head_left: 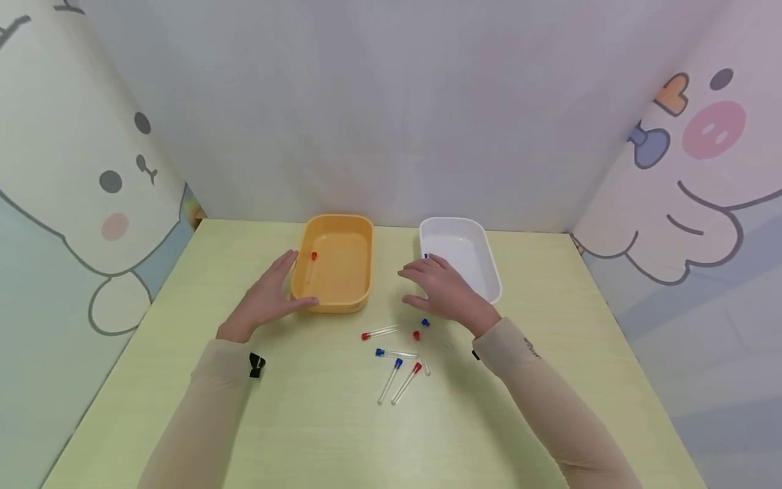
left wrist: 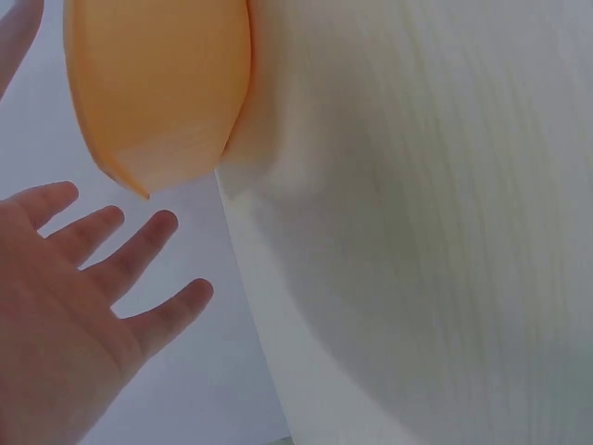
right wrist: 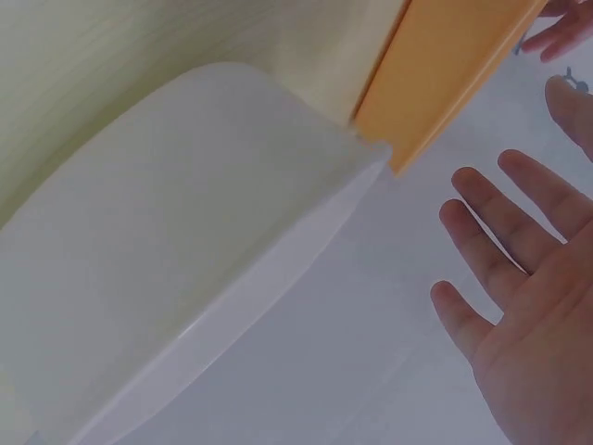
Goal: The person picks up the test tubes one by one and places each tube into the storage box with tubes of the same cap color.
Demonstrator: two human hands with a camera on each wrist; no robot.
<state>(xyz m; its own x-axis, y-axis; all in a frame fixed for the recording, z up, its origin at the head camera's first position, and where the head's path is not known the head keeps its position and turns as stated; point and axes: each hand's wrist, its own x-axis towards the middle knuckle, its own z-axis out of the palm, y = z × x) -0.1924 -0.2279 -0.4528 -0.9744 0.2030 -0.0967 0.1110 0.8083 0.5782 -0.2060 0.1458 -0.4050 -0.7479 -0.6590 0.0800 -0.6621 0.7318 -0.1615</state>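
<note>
My left hand [head_left: 265,297] is at the left side of the orange tray [head_left: 339,307], fingers spread and holding nothing; the left wrist view shows its fingers apart from the tray wall. Inside that tray lies one red-capped tube [head_left: 312,266]. Over the near left corner of the white tray [head_left: 493,272] hovers my right hand [head_left: 449,292], empty, with fingers extended. It partly hides a bit of blue in that tray. On the table below the right hand lie several clear tubes, among them a blue-capped tube [head_left: 389,382] and a red-capped tube [head_left: 406,384].
The pale wooden table [head_left: 305,435] ends at a grey-white back wall [head_left: 391,122]. Cartoon-printed panels [head_left: 684,190] stand at both sides. A gap of bare tabletop separates the two trays.
</note>
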